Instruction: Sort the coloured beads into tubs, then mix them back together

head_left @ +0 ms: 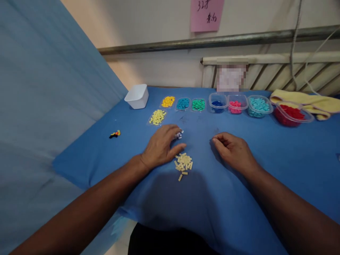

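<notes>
With left hand (160, 145) spread over white pieces (180, 134) and right hand (233, 148) too curled to tell contents, risking a dragged thumb (177, 150) scattering beige pieces (184, 162) midway between the surface's (292, 156) front and back edges.

pink note (207, 15) is hanging above pipe (159, 45) | yellow cloth (318, 103) is lying near radiator (273, 60) | grey cable (292, 53) is dangling

Looks forward and down from head height, close over a blue cloth-covered table (287, 156). Faces a pale wall (156, 21), with bare left hand (158, 145) and bare right hand (235, 150) mid-frame.
</notes>
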